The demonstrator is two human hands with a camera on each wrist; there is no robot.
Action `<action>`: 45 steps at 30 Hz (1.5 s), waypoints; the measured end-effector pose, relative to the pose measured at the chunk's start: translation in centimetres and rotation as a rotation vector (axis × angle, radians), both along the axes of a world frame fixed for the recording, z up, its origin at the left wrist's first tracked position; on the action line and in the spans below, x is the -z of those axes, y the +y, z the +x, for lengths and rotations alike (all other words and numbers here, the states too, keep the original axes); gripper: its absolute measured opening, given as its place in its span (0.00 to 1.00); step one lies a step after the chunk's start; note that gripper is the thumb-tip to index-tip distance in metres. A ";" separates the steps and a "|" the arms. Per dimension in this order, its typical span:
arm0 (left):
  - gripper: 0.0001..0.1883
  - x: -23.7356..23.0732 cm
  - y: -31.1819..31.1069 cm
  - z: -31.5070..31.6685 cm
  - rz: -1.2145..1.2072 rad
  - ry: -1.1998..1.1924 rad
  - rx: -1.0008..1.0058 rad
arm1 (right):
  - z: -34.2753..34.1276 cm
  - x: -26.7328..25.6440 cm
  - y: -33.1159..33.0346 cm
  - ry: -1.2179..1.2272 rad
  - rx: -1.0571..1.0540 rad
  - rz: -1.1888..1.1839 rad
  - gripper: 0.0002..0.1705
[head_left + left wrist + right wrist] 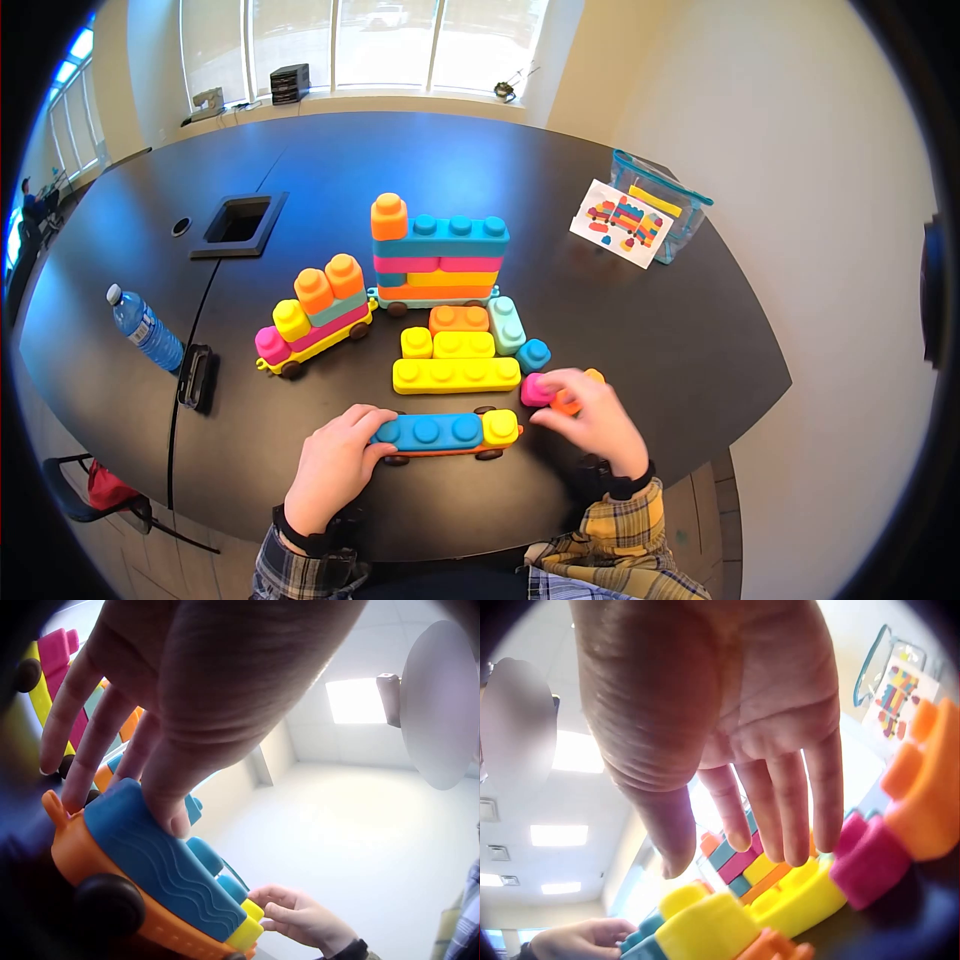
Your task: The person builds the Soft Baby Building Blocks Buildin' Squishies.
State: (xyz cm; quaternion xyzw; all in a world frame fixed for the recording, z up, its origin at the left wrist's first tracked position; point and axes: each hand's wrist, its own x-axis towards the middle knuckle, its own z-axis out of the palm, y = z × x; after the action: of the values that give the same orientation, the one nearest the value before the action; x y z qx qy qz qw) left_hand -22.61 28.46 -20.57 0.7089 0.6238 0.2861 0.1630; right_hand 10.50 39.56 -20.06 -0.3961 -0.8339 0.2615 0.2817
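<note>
A low orange wagon [82, 859] with dark wheels carries a long blue building block [427, 431] and a small yellow block [501, 427] at its right end. My left hand [335, 455] grips the blue block's left end, thumb on the near side, fingers on the far side. To the right, my right hand [597, 420] hovers with its fingers extended beside a pink block [536, 390] and an orange block [928, 784]. In the right wrist view its fingers [826, 802] are spread, with nothing between them and the thumb.
Behind lie loose yellow blocks [455, 376], an orange one [459, 318] and a pale teal one [507, 325]. Two built wagons, a tall one [440, 265] and a stepped one [318, 330], stand farther back. A water bottle [147, 328] is left; a picture card [622, 224] leans right.
</note>
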 end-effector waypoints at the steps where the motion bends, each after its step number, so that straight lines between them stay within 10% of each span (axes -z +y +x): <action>1: 0.18 0.0 0.0 0.0 0.004 -0.005 0.005 | 0.6 -0.5 0.2 -0.076 0.150 -0.006 0.20; 17: 0.26 -0.2 -0.4 -0.5 0.079 0.013 0.035 | 5.7 -1.0 1.2 -0.202 0.331 0.098 0.13; 29: 0.29 -0.8 -0.2 -1.1 0.148 -0.289 0.053 | -9.0 -2.5 -1.9 -0.038 -0.266 0.071 0.18; 45: 0.19 0.0 0.0 -0.8 0.043 -0.233 0.066 | -11.2 0.3 -2.2 -0.071 -0.286 0.100 0.19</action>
State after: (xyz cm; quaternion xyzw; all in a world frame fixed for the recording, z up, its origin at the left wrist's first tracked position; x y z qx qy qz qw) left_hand -23.36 28.44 -20.61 0.6945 0.5706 0.3742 0.2282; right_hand -0.74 37.34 -20.40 -0.2677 -0.9032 0.2432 0.2312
